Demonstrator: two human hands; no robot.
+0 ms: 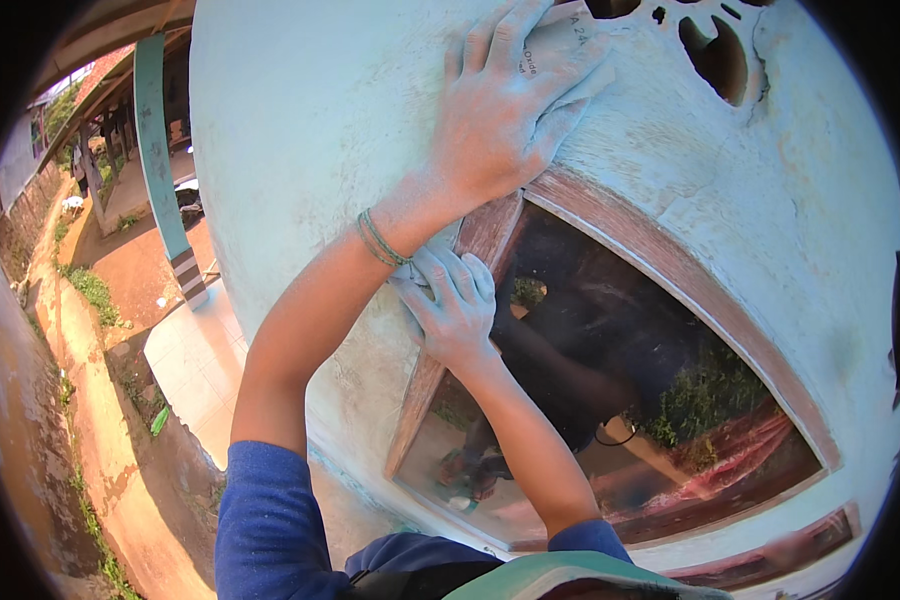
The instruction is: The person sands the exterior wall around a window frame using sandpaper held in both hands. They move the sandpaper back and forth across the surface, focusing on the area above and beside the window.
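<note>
My left hand (pixel 495 127), coated in pale dust, presses a sheet of sandpaper (pixel 574 37) flat against the light blue painted wall (pixel 330 97). Printing shows on the sheet's back, and a folded part sticks out by the thumb. A green cord bracelet circles that wrist. Lower down, my right hand (pixel 454 307), also dusty, has its fingers curled at the wall beside the wooden window frame (pixel 495 229). Something pale shows between its thumb and fingers, but what it is cannot be made out. Dark glass (pixel 607 300) within the frame reflects plants and a figure.
Cut-out openings (pixel 712 60) pierce the wall at the upper right, with a crack alongside. To the left stand a green post (pixel 157 142) and a tiled porch floor (pixel 195 360). A dirt path (pixel 90 420) runs below. A green cap brim (pixel 570 574) intrudes at the bottom.
</note>
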